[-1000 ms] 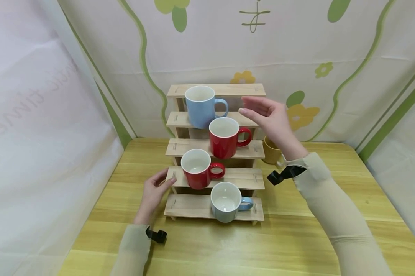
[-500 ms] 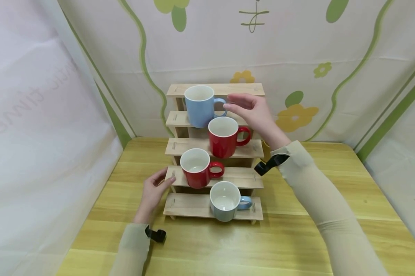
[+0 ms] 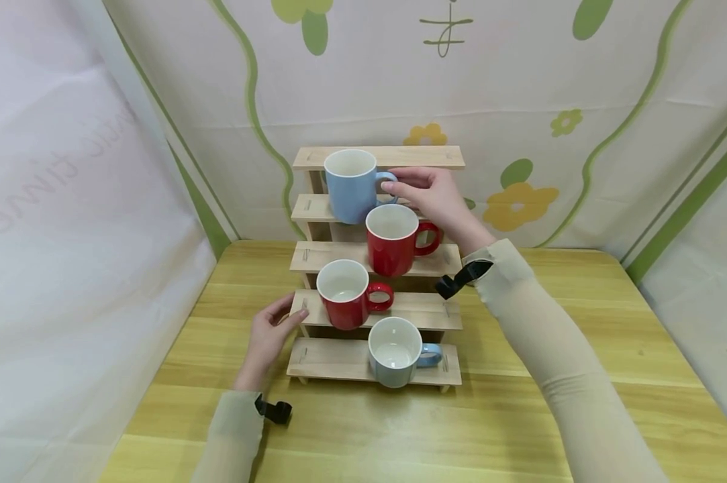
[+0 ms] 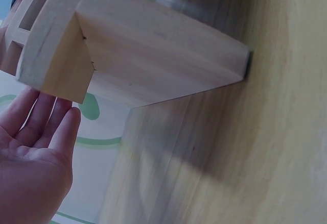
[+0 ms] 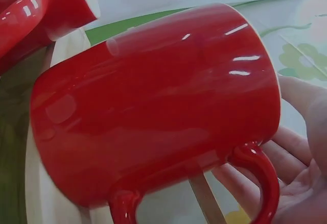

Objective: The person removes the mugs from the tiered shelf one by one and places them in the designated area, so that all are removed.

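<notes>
A pale cloth (image 3: 369, 87) printed with green lines and flowers rises behind the desk (image 3: 629, 315), a yellowish wood-grain top. On the desk stands a wooden rack (image 3: 333, 361) of five stepped boards.

Of the hands, the right hand (image 3: 438, 198) reaches in from the right, above the middle board, to the second board from the top; its thumb and fingers pinch the handle of the large blue mug. In the right wrist view a red mug hides the fingertips. The left hand (image 3: 270, 335) is lower down, holding the left end of the second board from the bottom, thumb over the top and fingers behind; the left wrist view shows those fingers against the board's end.

The large blue mug (image 3: 349, 194) stands upright on the second board from the top, directly left of the right hand and well above the left one. The upper red mug (image 3: 391, 251) stands on the middle board, just below the right hand. The lower red mug (image 3: 345, 308) sits one board down, to the right of the left thumb and near it. The light blue mug (image 3: 392, 365) is on the lowest board, well apart from both hands. All four handles point right; the large blue mug's handle (image 3: 392, 200) is partly covered by the thumb.
</notes>
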`<state>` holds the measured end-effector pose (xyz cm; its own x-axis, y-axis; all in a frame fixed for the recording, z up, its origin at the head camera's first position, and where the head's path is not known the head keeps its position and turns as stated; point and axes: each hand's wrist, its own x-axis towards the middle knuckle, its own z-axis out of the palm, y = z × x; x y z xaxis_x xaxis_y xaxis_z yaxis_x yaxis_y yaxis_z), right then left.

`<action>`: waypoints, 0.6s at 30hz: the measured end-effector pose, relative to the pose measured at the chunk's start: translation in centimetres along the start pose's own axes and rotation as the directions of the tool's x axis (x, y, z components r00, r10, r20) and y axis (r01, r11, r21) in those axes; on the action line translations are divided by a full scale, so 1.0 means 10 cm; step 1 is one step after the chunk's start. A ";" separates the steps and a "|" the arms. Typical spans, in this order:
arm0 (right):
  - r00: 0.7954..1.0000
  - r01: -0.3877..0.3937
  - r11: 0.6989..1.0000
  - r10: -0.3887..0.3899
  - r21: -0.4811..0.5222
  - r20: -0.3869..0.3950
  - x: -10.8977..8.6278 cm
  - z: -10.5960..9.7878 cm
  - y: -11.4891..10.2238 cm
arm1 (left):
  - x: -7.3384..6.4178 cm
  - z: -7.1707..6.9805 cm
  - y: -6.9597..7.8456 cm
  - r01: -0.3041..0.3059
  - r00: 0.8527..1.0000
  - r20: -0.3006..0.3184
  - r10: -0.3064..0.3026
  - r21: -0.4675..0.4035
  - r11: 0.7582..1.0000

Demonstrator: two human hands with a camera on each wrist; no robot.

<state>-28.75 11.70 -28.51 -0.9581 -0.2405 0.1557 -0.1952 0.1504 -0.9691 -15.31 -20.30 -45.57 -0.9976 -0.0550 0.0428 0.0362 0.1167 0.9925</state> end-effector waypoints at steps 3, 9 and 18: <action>1.000 -0.011 1.000 0.011 0.003 0.008 0.04 0.02 -0.01 | 0.04 -0.01 -0.10 0.002 1.000 -0.001 -0.002 -0.011 1.000; 0.999 -0.043 0.998 0.045 -0.045 0.029 0.12 0.06 -0.01 | 0.12 -0.04 -0.34 -0.009 1.000 -0.020 0.009 -0.022 1.000; 0.997 -0.033 0.998 0.036 -0.047 0.062 0.17 0.07 -0.02 | 0.12 -0.05 -0.34 -0.020 1.000 -0.016 0.020 -0.020 1.000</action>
<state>-30.16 10.59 -28.14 -0.9495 -0.2943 0.1089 -0.1736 0.2036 -0.9636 -16.63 -21.27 -48.78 -0.9956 -0.0687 0.0644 0.0576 0.0976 0.9936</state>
